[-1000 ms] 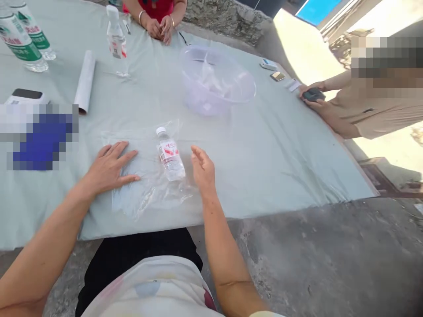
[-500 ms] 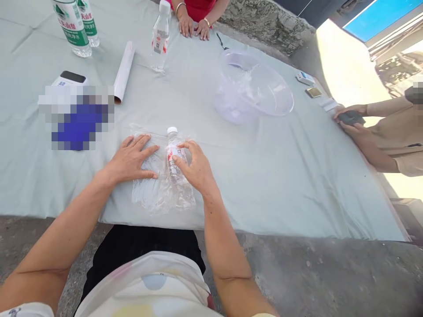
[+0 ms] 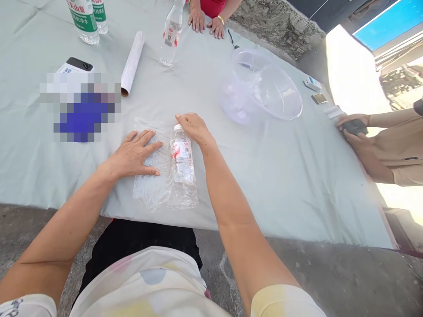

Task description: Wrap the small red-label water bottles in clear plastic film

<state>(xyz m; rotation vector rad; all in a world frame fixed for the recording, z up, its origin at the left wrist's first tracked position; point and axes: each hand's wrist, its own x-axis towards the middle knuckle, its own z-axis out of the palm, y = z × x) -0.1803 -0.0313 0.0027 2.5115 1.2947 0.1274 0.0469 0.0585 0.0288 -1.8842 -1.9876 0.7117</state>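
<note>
A small clear bottle [image 3: 181, 154] with a red-and-white label lies on its side on a sheet of clear plastic film [image 3: 150, 191], its white cap pointing away from me. The film spreads to the left of the bottle and shows crumpled around its base. My left hand [image 3: 132, 156] rests flat on the film with the fingers spread. At the capped end, my right hand [image 3: 194, 130] is bent with its fingers close together, beside and partly over the cap. Whether its fingertips pinch the film or touch only the cap is hidden.
A clear plastic basin [image 3: 286, 99] stands right of centre. Farther back are an upright bottle [image 3: 172, 37], a white roll [image 3: 132, 64] and two green-labelled bottles [image 3: 86, 22]. A power bank-like device [image 3: 77, 64] lies left. Other people's hands [image 3: 206, 22] rest across the table.
My right hand has moved from the bottle's label up to the capped end. The bottle has shifted slightly toward me on the film. My left hand stays flat.
</note>
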